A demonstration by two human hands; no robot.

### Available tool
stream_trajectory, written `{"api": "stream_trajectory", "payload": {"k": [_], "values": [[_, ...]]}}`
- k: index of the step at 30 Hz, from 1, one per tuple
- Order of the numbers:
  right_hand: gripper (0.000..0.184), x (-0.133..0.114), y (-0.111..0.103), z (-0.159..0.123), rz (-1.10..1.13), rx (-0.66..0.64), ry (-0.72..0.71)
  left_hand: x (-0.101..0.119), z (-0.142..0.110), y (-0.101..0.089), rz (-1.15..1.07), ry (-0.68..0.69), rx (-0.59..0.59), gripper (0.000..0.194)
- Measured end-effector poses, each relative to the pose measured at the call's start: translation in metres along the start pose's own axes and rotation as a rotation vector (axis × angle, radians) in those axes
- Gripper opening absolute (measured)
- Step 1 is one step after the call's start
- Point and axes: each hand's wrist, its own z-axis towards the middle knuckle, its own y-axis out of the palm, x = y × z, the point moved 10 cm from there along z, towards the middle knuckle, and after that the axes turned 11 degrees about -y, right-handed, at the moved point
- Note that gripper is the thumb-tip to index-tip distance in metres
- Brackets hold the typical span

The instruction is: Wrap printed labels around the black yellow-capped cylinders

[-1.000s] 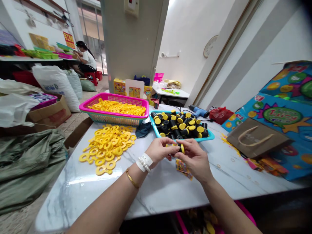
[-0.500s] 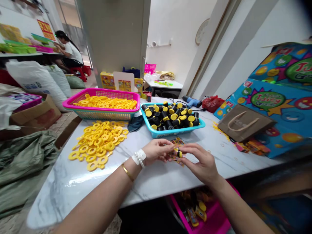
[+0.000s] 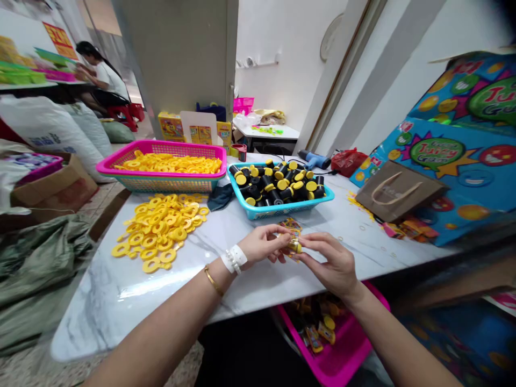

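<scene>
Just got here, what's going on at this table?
The left hand and right hand hold a small yellow-ended piece between their fingertips, above the tabletop. Just beyond is a blue basket of black, yellow-capped cylinders. Loose yellow rings are heaped to the left, and a pink basket sits below the table edge.

- Left on the desk (image 3: 97,312): loose rings (image 3: 161,228) — behind them, a basket (image 3: 161,174) holding more.
- Right of it: cloth (image 3: 220,197), then a tray (image 3: 282,211) of canisters (image 3: 278,184).
- Farther right: carry bag (image 3: 373,188).
- Below: bin (image 3: 349,344).
</scene>
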Motion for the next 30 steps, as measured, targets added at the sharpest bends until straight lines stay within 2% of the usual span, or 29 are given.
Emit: {"api": "stream_trajectory", "payload": {"k": [2,3,7,8,10,13,16,18,20,23,27,30], "values": [[0.024,0.004,0.004,-0.004,0.021,0.013,0.03,-0.003,0.001,0.001,0.042,0.003,0.002,0.057],[0.023,0.013,0.006,-0.009,0.085,0.055,0.12,0.0,0.0,0.0,0.082,0.043,0.029,0.053],[0.032,0.052,0.034,-0.047,0.472,0.207,0.644,0.018,-0.012,-0.001,0.315,0.256,0.157,0.031],[0.035,0.055,0.039,-0.054,0.532,0.209,0.716,0.021,-0.014,0.002,0.366,0.278,0.164,0.03],[0.038,0.054,0.041,-0.061,0.606,0.186,0.765,0.017,-0.011,0.006,0.359,0.237,0.125,0.034],[0.034,0.047,0.036,-0.06,0.671,0.084,0.751,-0.004,0.0,0.009,0.142,0.042,0.035,0.05],[0.035,0.038,0.031,-0.051,0.637,-0.035,0.65,-0.023,0.006,0.01,0.033,-0.103,0.02,0.058],[0.025,0.032,0.03,-0.044,0.59,-0.046,0.533,-0.028,0.006,0.011,-0.052,-0.138,-0.009,0.06],[0.011,0.029,0.027,-0.038,0.575,0.023,0.418,-0.028,0.004,0.017,-0.188,-0.153,-0.093,0.061],[0.013,0.029,0.025,-0.035,0.589,0.128,0.337,-0.027,0.001,0.021,-0.272,-0.167,-0.179,0.055],[0.022,0.024,0.032,-0.03,0.535,0.023,0.297,-0.029,0.003,0.014,-0.272,-0.187,-0.124,0.054],[0.018,0.016,0.031,-0.027,0.438,0.001,0.206,-0.029,0.002,0.019,-0.323,-0.21,-0.222,0.057]]}}
